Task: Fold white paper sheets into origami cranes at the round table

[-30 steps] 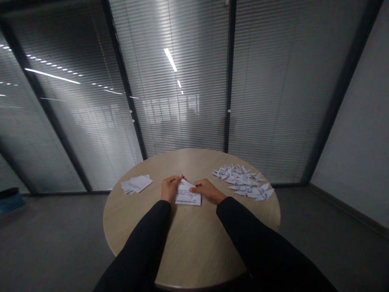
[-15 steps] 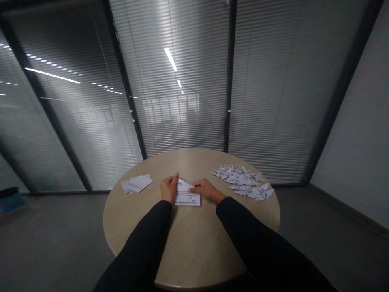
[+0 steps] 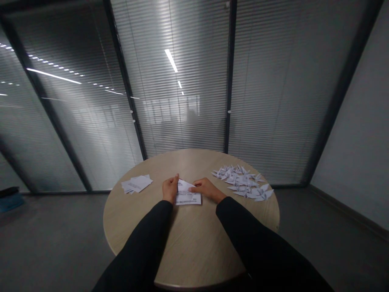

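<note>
A printed white sheet of paper (image 3: 187, 198) is held between my two hands above the middle of the round table. One upper corner of it looks folded, with a slanting edge running down to the right. My left hand (image 3: 170, 189) grips its left edge, thumb pointing up. On the other side, my right hand (image 3: 208, 189) pinches the slanted edge between thumb and fingers. The fingers behind the paper are hidden. The print is too small to read.
Loose printed paper squares (image 3: 138, 183) lie overlapping on the table's left. Many folded paper cranes (image 3: 243, 182) are heaped on the right. The wooden table (image 3: 194, 247) stands before glass panels with blinds (image 3: 188, 134). A blue container (image 3: 11, 199) is on the floor far left.
Both hands and the sheet have shifted very slightly to the right. The hold on the paper looks the same; the paper squares and the cranes have stayed put.
</note>
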Available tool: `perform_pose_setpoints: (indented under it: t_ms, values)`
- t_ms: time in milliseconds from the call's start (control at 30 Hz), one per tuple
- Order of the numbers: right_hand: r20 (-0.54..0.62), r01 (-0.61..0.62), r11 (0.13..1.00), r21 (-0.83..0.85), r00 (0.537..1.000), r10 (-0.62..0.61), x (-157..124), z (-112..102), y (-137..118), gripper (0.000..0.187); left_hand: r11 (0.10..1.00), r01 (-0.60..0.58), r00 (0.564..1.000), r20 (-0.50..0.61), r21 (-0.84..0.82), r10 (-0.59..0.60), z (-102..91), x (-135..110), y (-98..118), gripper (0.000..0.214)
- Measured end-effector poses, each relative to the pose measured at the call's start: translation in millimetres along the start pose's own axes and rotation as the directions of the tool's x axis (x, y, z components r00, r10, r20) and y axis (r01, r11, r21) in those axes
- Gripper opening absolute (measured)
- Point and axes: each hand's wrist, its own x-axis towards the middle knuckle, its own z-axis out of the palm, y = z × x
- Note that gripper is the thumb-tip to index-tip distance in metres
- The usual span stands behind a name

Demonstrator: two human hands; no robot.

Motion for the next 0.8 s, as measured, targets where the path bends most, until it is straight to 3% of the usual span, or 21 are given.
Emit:
perform_pose_setpoints:
  t_ms: [300, 400, 500, 800]
  values:
    - [-0.036, -0.04, 0.999, 0.036, 0.998, 0.041, -2.2, -3.8, 6.6, 0.035, 0.984, 0.107, 0.988, 0.13, -0.143, -0.089, 1.1, -3.1, 1.5, 0.055]
    - [-0.076, -0.05, 0.997, 0.05, 0.996, 0.054, 0.0, -3.5, 10.7, 0.035, 0.977, 0.118, 0.974, 0.211, -0.179, -0.079, 0.9, -4.9, 4.8, 0.061]
    - [-0.088, -0.051, 0.996, 0.066, 0.994, 0.057, 2.4, -2.8, 13.3, 0.035, 0.979, 0.088, 0.961, 0.275, -0.181, -0.036, 2.1, -8.1, 9.0, 0.053]
    - [-0.075, -0.006, 0.996, 0.089, 0.997, 0.012, 3.3, -1.8, 15.4, 0.033, 0.995, 0.024, 0.969, 0.248, -0.098, 0.001, 3.7, -10.6, 12.2, 0.038]
